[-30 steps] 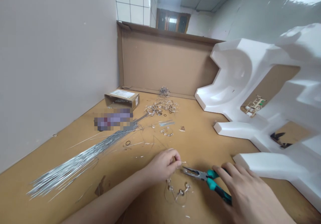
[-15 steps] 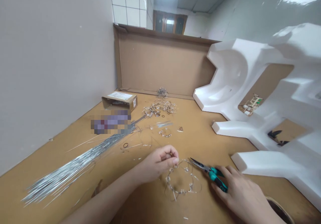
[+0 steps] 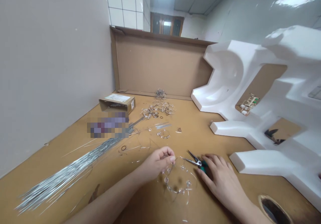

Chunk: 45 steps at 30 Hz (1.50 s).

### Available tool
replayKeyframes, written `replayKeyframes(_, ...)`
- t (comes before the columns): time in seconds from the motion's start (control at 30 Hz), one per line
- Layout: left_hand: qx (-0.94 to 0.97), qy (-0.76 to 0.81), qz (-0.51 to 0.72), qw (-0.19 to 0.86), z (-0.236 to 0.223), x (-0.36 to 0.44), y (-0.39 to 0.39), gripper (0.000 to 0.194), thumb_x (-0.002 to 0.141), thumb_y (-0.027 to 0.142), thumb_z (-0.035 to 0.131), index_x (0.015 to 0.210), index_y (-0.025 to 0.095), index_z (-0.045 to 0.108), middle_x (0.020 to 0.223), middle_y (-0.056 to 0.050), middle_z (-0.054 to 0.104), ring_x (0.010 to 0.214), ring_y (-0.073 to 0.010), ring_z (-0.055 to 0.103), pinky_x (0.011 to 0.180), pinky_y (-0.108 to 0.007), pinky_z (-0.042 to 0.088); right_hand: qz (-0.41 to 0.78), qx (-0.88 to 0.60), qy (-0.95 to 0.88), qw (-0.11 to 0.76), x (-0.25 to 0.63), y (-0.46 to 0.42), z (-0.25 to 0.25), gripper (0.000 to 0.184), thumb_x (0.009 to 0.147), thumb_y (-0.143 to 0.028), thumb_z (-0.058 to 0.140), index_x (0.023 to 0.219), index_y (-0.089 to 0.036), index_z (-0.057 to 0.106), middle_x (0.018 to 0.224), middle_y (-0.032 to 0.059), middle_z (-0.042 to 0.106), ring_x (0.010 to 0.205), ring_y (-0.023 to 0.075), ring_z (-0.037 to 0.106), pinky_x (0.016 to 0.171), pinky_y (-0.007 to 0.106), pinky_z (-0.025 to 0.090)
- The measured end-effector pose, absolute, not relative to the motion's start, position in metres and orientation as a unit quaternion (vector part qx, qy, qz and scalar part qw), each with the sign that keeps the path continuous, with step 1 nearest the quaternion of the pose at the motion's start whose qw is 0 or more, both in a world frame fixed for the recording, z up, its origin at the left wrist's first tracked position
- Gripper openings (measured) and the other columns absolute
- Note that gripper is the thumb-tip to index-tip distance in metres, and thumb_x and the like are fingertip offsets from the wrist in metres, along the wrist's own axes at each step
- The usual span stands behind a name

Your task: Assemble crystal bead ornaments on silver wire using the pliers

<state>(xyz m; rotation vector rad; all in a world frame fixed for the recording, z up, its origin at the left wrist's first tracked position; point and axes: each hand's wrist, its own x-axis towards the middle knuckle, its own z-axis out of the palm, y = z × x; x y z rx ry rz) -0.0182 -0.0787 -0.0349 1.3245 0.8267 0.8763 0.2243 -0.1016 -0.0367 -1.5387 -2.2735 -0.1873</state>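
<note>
Okay, the loop (image 3: 181,191), clear beads on thin wire, is pinched at its upper left between thumb and fingertip of the left hand (image 3: 160,160); the hand is closed on it. The loop is hung in front of the person, between the two hands, over the brown table (image 3: 198,133); whether its lower edge is rested on the table can't be told. Loose wire ends are left sticking out around it.

The pliers (image 3: 199,163) are held in the right hand (image 3: 220,178), palm down, handles mostly covered by fingers and thumb. Jaws are spread apart, pointed toward the left hand; the lower tip is placed near the top of the loop, contact not clear.

At left, a wire bundle (image 3: 72,170) is laid diagonally, with a pixelated item (image 3: 107,124) beside its far part and a small box (image 3: 131,105) set behind that. A dark ring (image 3: 123,148) is seen right of the bundle. Farther back, a smaller beaded loop (image 3: 165,137), short wires (image 3: 162,126) and a tangled heap (image 3: 147,113) are scattered. White foam (image 3: 223,66) is stood at right.
</note>
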Motion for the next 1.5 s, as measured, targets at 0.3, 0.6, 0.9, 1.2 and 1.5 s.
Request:
replayKeyframes(0.3,0.617,0.391,0.390,0.561,-0.038,-0.021,-0.073,0.022,0.077,0.039,0.052,0.077,0.017,0.048,0.059,0.005,0.045,0.052,-0.0080,0.042,0.054,-0.021,0.035,0.518,-0.449,-0.678,0.265,0.170,-0.084,-0.020,0.030,0.077,-0.043,0.053,0.092,-0.018,0.061,0.073,0.0011,0.062,0.057,0.0112,0.052,0.053,0.023,0.040)
replayKeyframes(0.6,0.729,0.468,0.364,0.344,-0.042,-0.025,-0.066,0.004,0.069,0.015,0.049,0.067,0.017,0.051,0.071,0.001,0.051,0.065,-0.0114,0.048,0.062,-0.021,0.040,0.616,-0.430,-0.587,0.300,0.170,-0.061,-0.052,0.039,0.072,-0.049,0.056,0.092,-0.016,0.054,0.067,-0.0012,0.059,0.035,0.0028,0.039,0.035,0.018,0.024)
replayKeyframes(0.9,0.641,0.460,0.369,0.492,-0.050,-0.022,-0.066,0.008,0.073,0.024,0.052,0.071,0.017,0.048,0.058,0.006,0.044,0.051,-0.0075,0.039,0.049,-0.019,0.032,0.595,-0.443,-0.590,0.320,0.171,-0.067,-0.052,0.029,0.073,-0.040,0.055,0.088,-0.016,0.051,0.065,-0.0034,0.058,0.033,0.0015,0.037,0.034,0.017,0.026)
replayKeyframes(1.2,0.634,0.452,0.364,0.512,-0.045,-0.020,-0.070,0.012,0.076,0.028,0.051,0.075,0.017,0.049,0.062,0.004,0.048,0.056,-0.0089,0.045,0.055,-0.020,0.036,0.571,-0.471,-0.600,0.305,0.169,-0.070,-0.054,0.035,0.069,-0.050,0.057,0.078,-0.016,0.050,0.053,-0.0056,0.055,0.028,0.0021,0.035,0.032,0.017,0.024)
replayKeyframes(1.5,0.692,0.463,0.363,0.419,-0.043,-0.018,-0.074,0.016,0.076,0.029,0.055,0.086,0.018,0.058,0.073,0.001,0.055,0.066,-0.0114,0.050,0.061,-0.021,0.040,0.570,-0.470,-0.603,0.303,0.167,-0.071,-0.053,0.036,0.068,-0.052,0.057,0.075,-0.017,0.050,0.049,-0.0068,0.053,0.027,0.0030,0.035,0.031,0.017,0.023)
